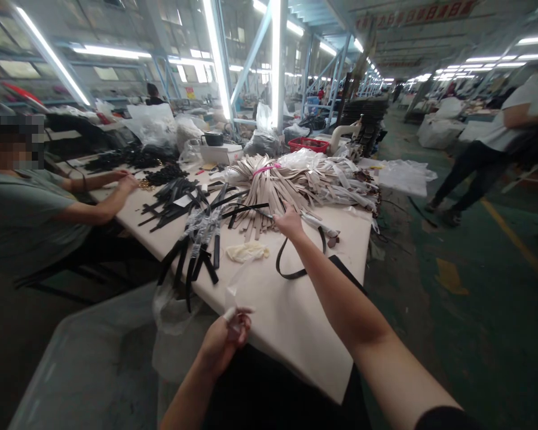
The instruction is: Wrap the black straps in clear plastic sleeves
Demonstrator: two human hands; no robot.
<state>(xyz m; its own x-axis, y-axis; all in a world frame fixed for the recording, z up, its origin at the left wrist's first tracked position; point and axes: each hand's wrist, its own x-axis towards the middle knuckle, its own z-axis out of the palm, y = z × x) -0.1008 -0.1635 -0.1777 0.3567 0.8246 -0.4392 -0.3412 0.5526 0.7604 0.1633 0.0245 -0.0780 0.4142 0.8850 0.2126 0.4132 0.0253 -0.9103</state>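
My right hand is stretched across the table, its fingers closed on a black strap. One stretch of that strap hangs in a loop onto the tabletop below the wrist. Just beyond the hand lies a large bundle of beige strips, tied with a pink band. Low at the table's front edge, my left hand is curled around the end of a thin clear plastic strip, with white covering on a fingertip. Between the hands rests a crumpled cream-coloured glove-like piece. Black straps wrapped in clear film lie to its left.
The pale table narrows to a corner near me. A grey plastic bin stands below left. A co-worker sits at the left side, hands over small parts. A red basket is behind the bundle. Another person stands on the right.
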